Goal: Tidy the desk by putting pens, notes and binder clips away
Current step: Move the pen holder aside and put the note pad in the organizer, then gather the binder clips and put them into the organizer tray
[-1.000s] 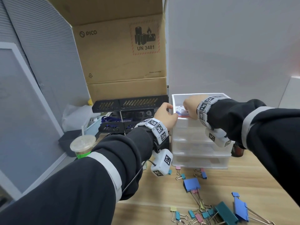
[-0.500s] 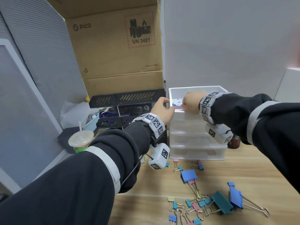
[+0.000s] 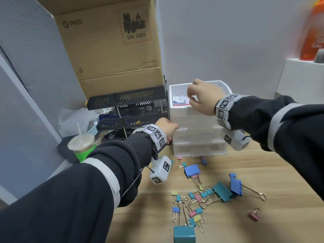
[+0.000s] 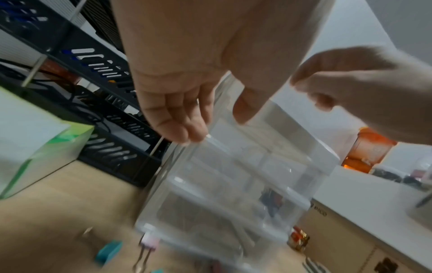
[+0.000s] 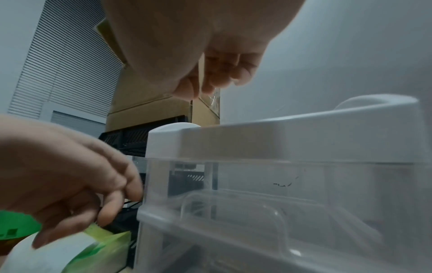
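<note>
Orange bottle (image 3: 313,28) blurred, cropped; drawer unit (image 4: 233,184) contents indistinct.

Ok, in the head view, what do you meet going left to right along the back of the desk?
Cup with straw → black tray rack → left hand → clear drawer unit → right hand over its top tray.
</note>
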Motion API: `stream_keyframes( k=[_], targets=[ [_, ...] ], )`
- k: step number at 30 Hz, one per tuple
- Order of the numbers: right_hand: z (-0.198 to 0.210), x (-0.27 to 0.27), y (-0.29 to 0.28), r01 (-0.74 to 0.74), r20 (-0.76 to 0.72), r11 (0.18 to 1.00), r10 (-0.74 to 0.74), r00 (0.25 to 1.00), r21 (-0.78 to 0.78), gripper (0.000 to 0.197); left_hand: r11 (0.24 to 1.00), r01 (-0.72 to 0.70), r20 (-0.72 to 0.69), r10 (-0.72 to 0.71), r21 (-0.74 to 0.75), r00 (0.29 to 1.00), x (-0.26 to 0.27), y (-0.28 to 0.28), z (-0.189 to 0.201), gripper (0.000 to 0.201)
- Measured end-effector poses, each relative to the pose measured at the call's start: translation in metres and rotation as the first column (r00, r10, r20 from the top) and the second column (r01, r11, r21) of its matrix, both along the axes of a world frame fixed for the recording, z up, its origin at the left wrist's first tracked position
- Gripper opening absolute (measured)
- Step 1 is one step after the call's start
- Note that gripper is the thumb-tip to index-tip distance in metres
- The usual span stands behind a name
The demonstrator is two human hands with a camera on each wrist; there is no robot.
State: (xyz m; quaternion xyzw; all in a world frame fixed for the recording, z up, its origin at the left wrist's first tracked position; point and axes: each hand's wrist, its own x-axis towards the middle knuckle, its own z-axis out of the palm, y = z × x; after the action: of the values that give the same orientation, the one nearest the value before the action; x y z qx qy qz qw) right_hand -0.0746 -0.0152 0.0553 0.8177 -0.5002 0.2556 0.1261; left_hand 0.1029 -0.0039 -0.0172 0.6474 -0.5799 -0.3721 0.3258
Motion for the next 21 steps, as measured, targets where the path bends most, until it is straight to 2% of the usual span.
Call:
stream_keyframes(
  k=[3,5,6,8,9,12,13,14,16,18,21],
  targets=[
    [-0.014,-0.01,0.025,-0.062,0.016,0.997,0.061,0.998,0.044,0.011,0.985,0.118,0.174,-0.139,0.126,0.975,-0.008,0.02,-0.02,0.017],
    [-0.031,-0.019,0.043,-0.053,-0.014,0.989,0.056,0.998,0.135,0.011,0.969,0.198,0.305,-0.234,0.145,0.923,-0.019,0.034,-0.038,0.011],
    [-0.04,-0.024,0.051,-0.035,-0.05,0.979,0.046,0.998,0.2,0.01,0.958,0.244,0.379,-0.284,0.15,0.881,-0.025,0.039,-0.048,0.016],
    [-0.062,-0.037,0.066,0.036,-0.151,0.921,0.025,0.988,0.388,0.009,0.928,0.33,0.518,-0.371,0.174,0.77,-0.037,0.051,-0.064,0.033],
    [-0.074,-0.045,0.071,0.092,-0.206,0.863,0.014,0.979,0.496,0.011,0.911,0.37,0.583,-0.404,0.184,0.705,-0.043,0.056,-0.07,0.039],
    [-0.11,-0.066,0.084,0.253,-0.345,0.676,0.002,0.938,0.692,0.029,0.85,0.478,0.772,-0.452,0.221,0.447,-0.055,0.069,-0.075,0.049],
    [-0.12,-0.072,0.088,0.273,-0.346,0.634,-0.01,0.938,0.724,0.035,0.831,0.497,0.804,-0.465,0.252,0.37,-0.058,0.073,-0.076,0.051],
    [-0.127,-0.078,0.094,0.273,-0.323,0.603,-0.027,0.946,0.75,0.038,0.82,0.505,0.82,-0.47,0.269,0.326,-0.061,0.075,-0.077,0.053],
    [-0.136,-0.083,0.103,0.261,-0.283,0.574,-0.053,0.958,0.776,0.044,0.814,0.512,0.824,-0.474,0.274,0.312,-0.064,0.079,-0.078,0.06],
    [-0.141,-0.084,0.113,0.26,-0.267,0.564,-0.072,0.961,0.784,0.055,0.808,0.506,0.837,-0.48,0.304,0.263,-0.065,0.081,-0.08,0.065],
    [-0.157,-0.087,0.126,0.32,-0.299,0.606,-0.139,0.944,0.729,0.073,0.794,0.496,0.849,-0.493,0.351,0.188,-0.065,0.084,-0.082,0.059]
  ],
)
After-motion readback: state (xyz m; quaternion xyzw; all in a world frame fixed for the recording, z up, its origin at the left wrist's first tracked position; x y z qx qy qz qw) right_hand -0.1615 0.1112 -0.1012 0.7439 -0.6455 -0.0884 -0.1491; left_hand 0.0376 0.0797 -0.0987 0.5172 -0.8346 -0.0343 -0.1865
